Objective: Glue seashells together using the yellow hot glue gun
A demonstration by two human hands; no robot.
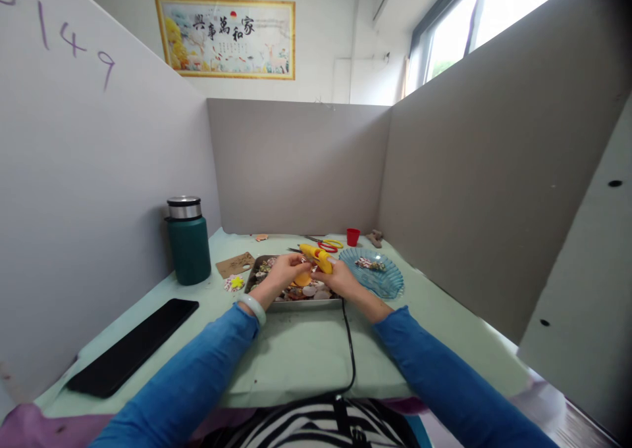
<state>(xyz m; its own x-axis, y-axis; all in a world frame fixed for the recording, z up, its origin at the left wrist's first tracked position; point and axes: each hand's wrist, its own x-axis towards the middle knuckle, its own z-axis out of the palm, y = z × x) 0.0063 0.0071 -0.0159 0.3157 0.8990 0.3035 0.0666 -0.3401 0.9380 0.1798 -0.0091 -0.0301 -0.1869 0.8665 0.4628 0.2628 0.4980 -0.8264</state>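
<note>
My right hand (340,279) is wrapped around a yellow glue gun (318,256), whose nozzle points away to the left. A black cord runs from below that hand to the table's front edge. Close to the gun, my left hand (283,272) has its fingers pinched together; what they hold is too small to make out. Both hands are over a metal tray (306,305) filled with pebbles, shells and other small pieces. An orange round piece (302,279) shows between the hands; I cannot tell whether it is held or lies in the tray.
Left of the tray are a brown card (235,265), a flower-topped disc (236,283), a green bottle (189,249) and a black phone (135,348). Scissors (332,245), a red cup (353,237) and a blue glass plate (392,278) are behind and right. Grey partitions (301,165) enclose the table.
</note>
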